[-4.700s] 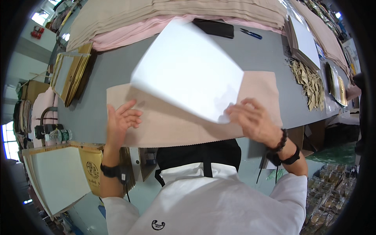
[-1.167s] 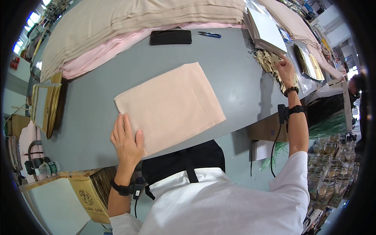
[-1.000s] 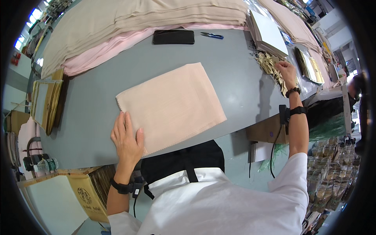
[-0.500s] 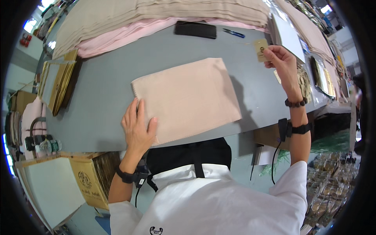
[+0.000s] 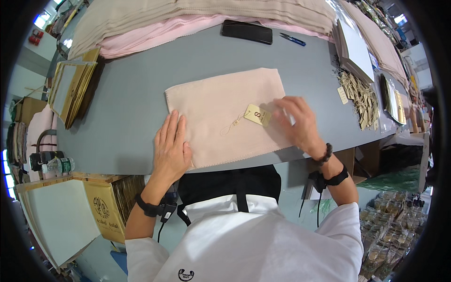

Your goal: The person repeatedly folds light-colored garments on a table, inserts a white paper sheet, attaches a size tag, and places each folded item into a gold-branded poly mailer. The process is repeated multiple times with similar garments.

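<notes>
A folded pale pink cloth [image 5: 213,101] lies flat on the grey table, its stitched edges toward the left and front. My left hand [image 5: 171,143] rests on its left edge with the fingers stretched out, holding nothing. On the cloth, right of its middle, lies a gold hang tag [image 5: 257,115] with a thin looped string [image 5: 230,126] trailing to its lower left. My right hand [image 5: 300,123] is just right of the tag, over the cloth's right edge. Its fingers are apart, somewhat blurred, and nothing shows in them.
Stacked beige and pink fabric [image 5: 202,19] lines the far side, near a black phone [image 5: 246,32] and blue snips [image 5: 292,39]. On the right are a heap of tags [image 5: 359,96] and a white box [image 5: 354,49]. Gold packets [image 5: 75,84] stand at the left.
My right hand has moved left and nearer from beside the tag heap. The hang tag it held is now on the cloth, let go. My left hand stays on the cloth's left edge.
</notes>
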Tool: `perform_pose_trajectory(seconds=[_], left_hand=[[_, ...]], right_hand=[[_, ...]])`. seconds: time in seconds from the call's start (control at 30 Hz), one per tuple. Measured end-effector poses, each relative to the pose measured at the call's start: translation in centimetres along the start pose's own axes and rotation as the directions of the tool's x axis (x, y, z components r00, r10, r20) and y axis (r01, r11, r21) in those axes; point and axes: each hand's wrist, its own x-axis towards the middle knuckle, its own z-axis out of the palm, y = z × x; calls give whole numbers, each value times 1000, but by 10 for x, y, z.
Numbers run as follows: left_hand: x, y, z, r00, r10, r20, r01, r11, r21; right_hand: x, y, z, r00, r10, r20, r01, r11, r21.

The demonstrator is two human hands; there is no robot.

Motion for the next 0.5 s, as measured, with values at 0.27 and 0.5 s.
perform_pose_trajectory(seconds=[0.27,0.5], left_hand=[[-1,2,-3,999,-2,40,1,999,32],[0,5,-4,999,-17,51,11,993,118]], right_hand=[[-2,18,-6,973,-27,230,23,1000,20],[58,58,13,959,-285,5,281,943,-176]])
